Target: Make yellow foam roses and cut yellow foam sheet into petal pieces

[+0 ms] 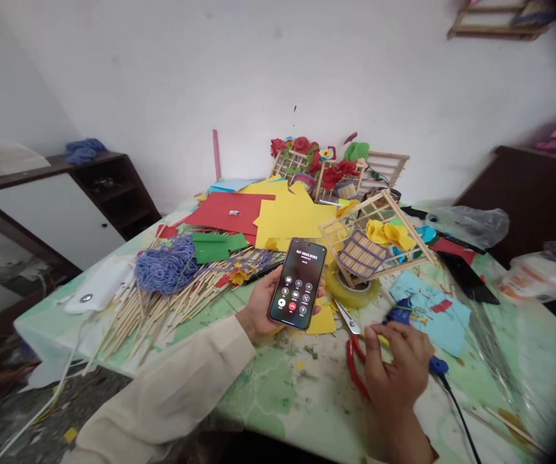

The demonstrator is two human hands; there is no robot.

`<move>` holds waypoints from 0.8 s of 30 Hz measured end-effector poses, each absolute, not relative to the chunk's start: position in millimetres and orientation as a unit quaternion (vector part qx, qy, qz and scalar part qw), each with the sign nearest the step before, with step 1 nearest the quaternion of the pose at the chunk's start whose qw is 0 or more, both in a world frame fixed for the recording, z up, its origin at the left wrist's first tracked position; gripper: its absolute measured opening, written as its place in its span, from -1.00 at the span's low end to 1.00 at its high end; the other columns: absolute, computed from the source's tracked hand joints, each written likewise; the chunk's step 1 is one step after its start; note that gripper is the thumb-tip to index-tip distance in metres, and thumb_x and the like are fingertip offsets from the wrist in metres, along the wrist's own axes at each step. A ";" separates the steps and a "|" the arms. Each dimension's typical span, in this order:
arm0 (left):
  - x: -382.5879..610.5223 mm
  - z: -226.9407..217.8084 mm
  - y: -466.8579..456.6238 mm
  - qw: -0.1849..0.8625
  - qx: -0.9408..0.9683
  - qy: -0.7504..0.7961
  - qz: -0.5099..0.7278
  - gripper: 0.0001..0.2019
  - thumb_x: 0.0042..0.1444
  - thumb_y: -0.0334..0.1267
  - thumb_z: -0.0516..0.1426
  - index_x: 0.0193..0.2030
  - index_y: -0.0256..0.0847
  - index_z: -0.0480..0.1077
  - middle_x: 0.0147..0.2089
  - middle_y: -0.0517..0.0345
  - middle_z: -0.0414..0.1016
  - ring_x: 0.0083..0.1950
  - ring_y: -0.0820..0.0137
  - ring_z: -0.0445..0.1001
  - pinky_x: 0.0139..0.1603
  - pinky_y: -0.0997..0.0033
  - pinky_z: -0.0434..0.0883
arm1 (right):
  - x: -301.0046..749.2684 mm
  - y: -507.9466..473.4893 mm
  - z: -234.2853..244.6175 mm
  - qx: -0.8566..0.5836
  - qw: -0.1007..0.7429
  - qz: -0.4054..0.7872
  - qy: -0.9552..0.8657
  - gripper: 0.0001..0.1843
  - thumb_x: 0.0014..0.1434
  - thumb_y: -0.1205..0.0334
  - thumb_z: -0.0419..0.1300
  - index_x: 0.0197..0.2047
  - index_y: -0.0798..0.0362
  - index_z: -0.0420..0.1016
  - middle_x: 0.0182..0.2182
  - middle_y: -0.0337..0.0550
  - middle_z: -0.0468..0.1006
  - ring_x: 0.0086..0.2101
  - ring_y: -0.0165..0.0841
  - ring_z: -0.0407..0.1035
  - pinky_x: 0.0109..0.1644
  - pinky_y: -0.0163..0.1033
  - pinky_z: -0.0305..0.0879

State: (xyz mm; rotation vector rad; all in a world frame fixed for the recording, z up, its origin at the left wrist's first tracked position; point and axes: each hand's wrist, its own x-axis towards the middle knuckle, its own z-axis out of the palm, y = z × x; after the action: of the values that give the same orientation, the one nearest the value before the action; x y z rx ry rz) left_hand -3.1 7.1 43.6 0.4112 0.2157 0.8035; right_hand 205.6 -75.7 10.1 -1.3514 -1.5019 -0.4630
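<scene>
My left hand holds a smartphone from below and the side, screen up, with a call screen lit. My right hand is closed, thumb against the curled fingers; whatever is in it, if anything, is hidden. Red-handled scissors lie just left of that hand, blades pointing away. Partly under and behind the hand is a blue tool with a cord, perhaps a glue gun. Beyond the phone, a stick frame with a small stick basket and yellow paper flowers leans on a roll of clear tape.
Purple yarn and many thin sticks lie left. Yellow paper, red paper and flowered stick frames stand behind. A white power bank with a cable sits at the left edge; a black phone-like slab lies right.
</scene>
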 end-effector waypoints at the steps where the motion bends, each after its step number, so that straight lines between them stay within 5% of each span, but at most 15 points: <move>1: -3.0 43.6 6.8 0.893 0.198 0.106 0.390 -0.46 0.23 -0.04 -0.12 0.17 -0.42 0.26 0.04 -0.30 0.45 0.06 0.05 0.44 0.04 -0.06 0.35 | 205.3 -75.9 9.0 -0.566 0.506 -0.181 -0.624 -0.90 0.12 0.26 0.17 -0.40 0.07 0.42 -0.40 -0.14 0.38 -0.32 -0.29 0.27 -0.18 -0.10 0.11; 24: -1.9 38.4 7.0 0.894 0.206 0.085 0.389 -0.44 0.22 -0.02 -0.13 0.13 -0.47 0.30 0.11 -0.35 0.39 0.09 0.04 0.41 -0.01 0.05 0.37 | 199.2 -79.4 6.8 -0.553 0.477 -0.162 -0.664 -0.81 0.17 0.18 0.10 -0.43 0.07 0.36 -0.43 -0.11 0.41 -0.32 -0.25 0.30 -0.19 -0.10 0.12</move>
State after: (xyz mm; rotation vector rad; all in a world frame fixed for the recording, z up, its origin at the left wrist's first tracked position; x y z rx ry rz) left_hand -1.9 7.0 38.4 0.4278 0.1773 0.8070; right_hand 199.2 -79.4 6.8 -1.3499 -1.6220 -0.3966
